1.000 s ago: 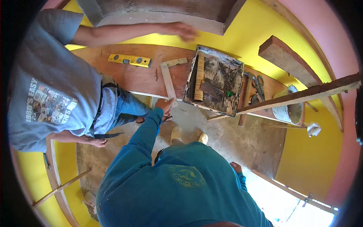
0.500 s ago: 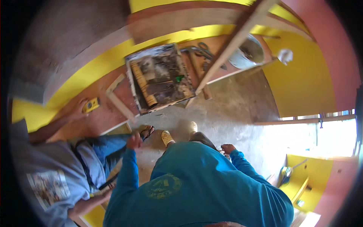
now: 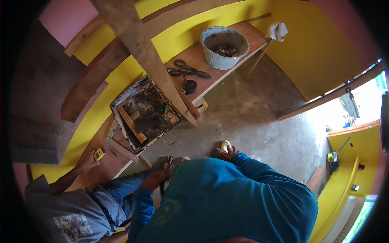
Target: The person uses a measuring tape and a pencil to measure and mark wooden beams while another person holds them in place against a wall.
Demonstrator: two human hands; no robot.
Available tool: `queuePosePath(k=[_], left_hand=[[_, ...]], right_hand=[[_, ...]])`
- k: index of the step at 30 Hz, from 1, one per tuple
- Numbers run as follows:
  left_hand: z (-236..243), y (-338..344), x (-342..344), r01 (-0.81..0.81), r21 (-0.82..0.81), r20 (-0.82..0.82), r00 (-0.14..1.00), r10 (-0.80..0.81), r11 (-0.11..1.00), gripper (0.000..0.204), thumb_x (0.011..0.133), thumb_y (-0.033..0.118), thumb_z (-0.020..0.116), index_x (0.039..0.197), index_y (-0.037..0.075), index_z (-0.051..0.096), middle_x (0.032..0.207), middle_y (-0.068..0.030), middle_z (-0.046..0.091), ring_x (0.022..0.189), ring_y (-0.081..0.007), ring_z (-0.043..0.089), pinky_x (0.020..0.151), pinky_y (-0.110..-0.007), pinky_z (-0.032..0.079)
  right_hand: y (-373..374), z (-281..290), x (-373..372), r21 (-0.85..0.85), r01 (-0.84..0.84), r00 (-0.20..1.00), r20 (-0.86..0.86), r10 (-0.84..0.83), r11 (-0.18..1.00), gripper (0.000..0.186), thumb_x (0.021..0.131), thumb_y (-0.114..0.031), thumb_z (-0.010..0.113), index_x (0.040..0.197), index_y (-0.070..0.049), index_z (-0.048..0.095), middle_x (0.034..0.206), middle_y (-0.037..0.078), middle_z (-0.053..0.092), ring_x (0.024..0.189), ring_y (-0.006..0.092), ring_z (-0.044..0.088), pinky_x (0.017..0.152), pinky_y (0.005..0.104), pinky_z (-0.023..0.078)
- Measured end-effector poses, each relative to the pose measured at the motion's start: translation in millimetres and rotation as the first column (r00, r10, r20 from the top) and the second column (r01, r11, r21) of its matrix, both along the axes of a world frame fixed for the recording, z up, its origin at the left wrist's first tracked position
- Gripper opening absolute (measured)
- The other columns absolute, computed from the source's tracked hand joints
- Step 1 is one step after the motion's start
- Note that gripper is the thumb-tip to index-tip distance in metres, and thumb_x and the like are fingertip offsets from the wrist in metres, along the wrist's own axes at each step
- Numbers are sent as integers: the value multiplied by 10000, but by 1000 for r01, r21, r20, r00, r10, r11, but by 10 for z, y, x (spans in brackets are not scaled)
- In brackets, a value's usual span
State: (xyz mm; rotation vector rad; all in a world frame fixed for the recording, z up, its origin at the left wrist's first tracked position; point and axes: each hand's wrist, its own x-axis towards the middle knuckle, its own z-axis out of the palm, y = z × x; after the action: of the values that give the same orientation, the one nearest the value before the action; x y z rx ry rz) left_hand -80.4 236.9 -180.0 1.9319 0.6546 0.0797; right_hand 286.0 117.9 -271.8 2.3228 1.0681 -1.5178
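Low in the centre of the frame, my two blue sleeves reach down toward a bare concrete floor (image 3: 259,121). My right hand (image 3: 227,154) is spread with its fingers apart and holds nothing. It hovers just beside the toe of a pale shoe (image 3: 225,144). My left hand (image 3: 156,178) sits left of centre against a co-worker's jeans-clad knee (image 3: 135,180), near a dark sandal (image 3: 167,162). I cannot tell whether its fingers are curled or loose.

As I judge it, little is under way for me: neither hand has a tool, and everything on the long wooden bench (image 3: 239,48), which runs from lower left to upper right, lies untouched by me. Only the co-worker's hand (image 3: 86,160), at lower left, rests by a tool there.

Counted:
- Two people: myself and one co-worker in a grey shirt.
- One yellow measuring tool (image 3: 98,154), under the co-worker's fingers.
- One shallow, mortar-crusted tray (image 3: 144,113), mid-left.
- One pair of dark shears (image 3: 188,69), above centre.
- One small, dark, round object (image 3: 189,86), just below them.
- One battered bucket (image 3: 224,46), at the top.
- One white cloth (image 3: 278,30), upper right.
- One slanting timber (image 3: 137,48), crossing over the tray.
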Motion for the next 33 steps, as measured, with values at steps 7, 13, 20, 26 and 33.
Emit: queuePosePath(k=[7, 13, 20, 26, 33], left_hand=[[1153, 1163, 2877, -189, 481, -265, 899, 348, 856, 659, 644, 443, 608, 1117, 22, 426, 1034, -174, 511, 952, -288, 504, 792, -366, 401], [77, 1905, 3102, -184, 852, -353, 489, 798, 490, 917, 552, 547, 632, 1212, -1, 308, 1228, -135, 348, 1086, -295, 382, 896, -434, 313], [273, 1767, 3192, -334, 812, -184, 632, 753, 479, 689, 613, 425, 608, 1152, 47, 404, 1026, -174, 490, 930, -306, 484, 771, -382, 415], [837, 566, 3225, -208, 101, 236, 955, 179, 973, 661, 561, 220, 672, 1121, -5, 401, 979, -153, 498, 916, -221, 497, 787, -302, 396], [1471, 147, 2901, -186, -89, 375, 904, 206, 978, 730, 531, 282, 734, 1120, 27, 385, 945, -140, 523, 835, -211, 538, 753, -319, 423]], right_hand=[[-165, -720, 1005, 330, -167, 986, 59, 156, 929, 374, 778, -289, 457, 1136, -179, 451, 1197, 196, 387, 1084, 359, 390, 895, 410, 343], [-1282, -604, 1606, 377, -290, 957, 123, 263, 880, 349, 740, -349, 500, 1021, -151, 561, 1073, 186, 504, 1012, 314, 473, 861, 358, 379], [-1925, -730, 2053, 132, 125, 989, 66, -134, 983, 485, 694, -429, 559, 994, -47, 564, 1042, 177, 528, 1000, 294, 487, 877, 330, 371], [203, 1336, 1511, 548, 663, 704, -689, -174, 510, 436, 743, -245, 575, 1122, -59, 469, 920, 155, 574, 791, 192, 561, 666, 315, 456], [849, 2299, 970, 858, 231, 907, -361, 219, 458, 220, 696, -198, 608, 847, -45, 564, 711, 113, 568, 633, 213, 558, 558, 313, 438]])
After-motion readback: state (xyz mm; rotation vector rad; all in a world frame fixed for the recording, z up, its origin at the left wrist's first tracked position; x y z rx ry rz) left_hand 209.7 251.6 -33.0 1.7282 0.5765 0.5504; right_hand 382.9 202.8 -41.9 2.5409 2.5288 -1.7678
